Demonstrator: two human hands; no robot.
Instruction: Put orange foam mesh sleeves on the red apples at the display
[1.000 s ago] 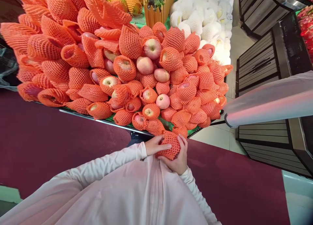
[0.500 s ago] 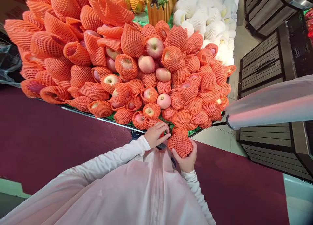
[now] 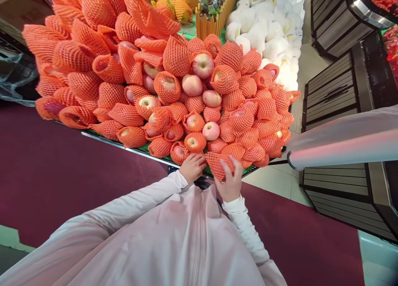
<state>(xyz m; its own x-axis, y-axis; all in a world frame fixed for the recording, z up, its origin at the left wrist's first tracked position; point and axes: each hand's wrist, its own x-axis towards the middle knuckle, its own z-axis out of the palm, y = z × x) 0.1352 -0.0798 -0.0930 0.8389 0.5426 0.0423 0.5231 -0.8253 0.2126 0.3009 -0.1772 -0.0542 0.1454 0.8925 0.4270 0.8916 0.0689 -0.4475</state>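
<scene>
My right hand (image 3: 230, 181) grips an orange foam net (image 3: 216, 165) at the front edge of the pile, thumb and fingers pressed on its right side. The net tapers up and to the left; whether an apple is inside is hidden. Right beside it, my left hand (image 3: 192, 168) has its fingers curled by the net's left end, and what they hold does not show. Just beyond, a netted apple (image 3: 179, 150), another netted apple (image 3: 195, 142) and a bare pink apple (image 3: 211, 131) lie in the heap.
Orange-netted apples (image 3: 168, 86) are heaped on a green-lined stand with a metal front edge (image 3: 105, 140). White-netted fruit (image 3: 256, 33) and a small wooden planter (image 3: 207, 25) stand behind. A roll of clear plastic bags (image 3: 336, 149) juts in from the right, before dark slatted stands (image 3: 332, 86).
My right hand has moved up and left, turning the net from a round shape to a tapered one. My left hand has shifted slightly left, its fingers more curled. The view has tilted a little.
</scene>
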